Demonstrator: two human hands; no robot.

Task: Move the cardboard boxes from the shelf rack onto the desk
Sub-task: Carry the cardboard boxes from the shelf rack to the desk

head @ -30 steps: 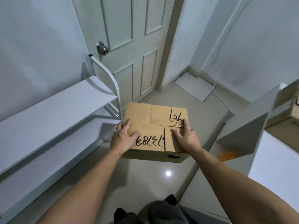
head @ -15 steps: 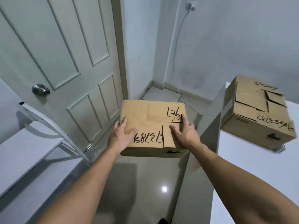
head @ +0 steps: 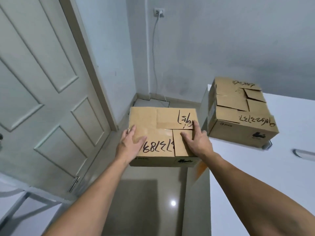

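Since a moment ago the view has turned further right: the shelf rack [head: 25, 201] has slipped to the bottom-left corner, and more of the white bench [head: 272, 176] now fills the right side. Both my arms reach forward, carrying a cardboard box [head: 162, 132] in the air over the glossy floor [head: 144, 201], just left of the bench's edge. My left hand [head: 131, 145] grips the box's near-left corner, thumb lying on the top and fingers down the side. My right hand [head: 197, 142] grips the near-right corner the same way, thumb on a top flap, forefinger stretched along the right edge. The box top is level, its flaps folded shut, with upside-down black marker numbers across it.

A second cardboard box [head: 238, 114] sits on the bench's far-left corner, near the wall, with its flaps also folded shut and marker writing on top. It lies just right of the carried box, apart from it. To my left stands a closed panelled door [head: 42, 99]. On the wall ahead, a white cable [head: 154, 57] hangs from a socket [head: 159, 11] down to the floor.
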